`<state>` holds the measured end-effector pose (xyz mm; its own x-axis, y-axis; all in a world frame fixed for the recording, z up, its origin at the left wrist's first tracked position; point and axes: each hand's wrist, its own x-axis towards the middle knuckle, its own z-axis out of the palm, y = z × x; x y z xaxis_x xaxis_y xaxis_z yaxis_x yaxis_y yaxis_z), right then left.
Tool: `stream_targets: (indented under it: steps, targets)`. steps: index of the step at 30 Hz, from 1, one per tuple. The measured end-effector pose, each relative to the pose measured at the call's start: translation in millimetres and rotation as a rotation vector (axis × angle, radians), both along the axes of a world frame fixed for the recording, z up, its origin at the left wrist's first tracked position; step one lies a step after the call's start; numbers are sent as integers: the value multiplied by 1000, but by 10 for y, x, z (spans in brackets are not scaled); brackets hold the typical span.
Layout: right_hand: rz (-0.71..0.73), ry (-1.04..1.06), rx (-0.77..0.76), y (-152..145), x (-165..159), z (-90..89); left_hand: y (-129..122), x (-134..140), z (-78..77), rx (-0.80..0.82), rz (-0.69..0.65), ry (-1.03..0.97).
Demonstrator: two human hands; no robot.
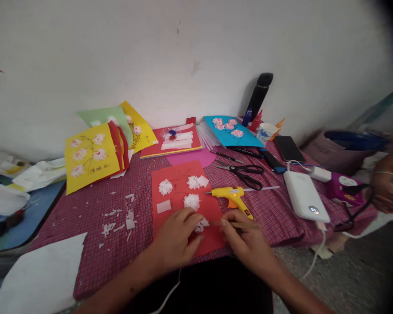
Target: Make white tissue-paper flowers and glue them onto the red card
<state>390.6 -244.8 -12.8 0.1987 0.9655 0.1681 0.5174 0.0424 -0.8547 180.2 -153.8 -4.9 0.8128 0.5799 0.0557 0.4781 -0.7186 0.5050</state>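
Right now, the red paper (215, 210) lies on the near middle of the table (118, 261), bearing white paper flowers (191, 201). The left hand (182, 235) rests on it, thumb and fingers apart around the nearest flower (202, 224); whether they grip it, I cannot tell. Opposite, the right hand (245, 237) pinches a thin stick (244, 225) between thumb and fingers, pointing toward that flower. A yellow glue gun (227, 192) lies just right, its nozzle over the paper's edge, with black scissors (236, 168) beyond. White scraps (130, 220) lie scattered to the left.
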Motion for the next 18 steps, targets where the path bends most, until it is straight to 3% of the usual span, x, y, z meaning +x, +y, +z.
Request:
stream_targets:
  steps: [9,18]
  targets:
    - [-24,-2,36,-68,53,63,-24,4,94,13,-59,29]
    - [14,23,29,-96,19,33,-10,-35,44,-5,-9,-19]
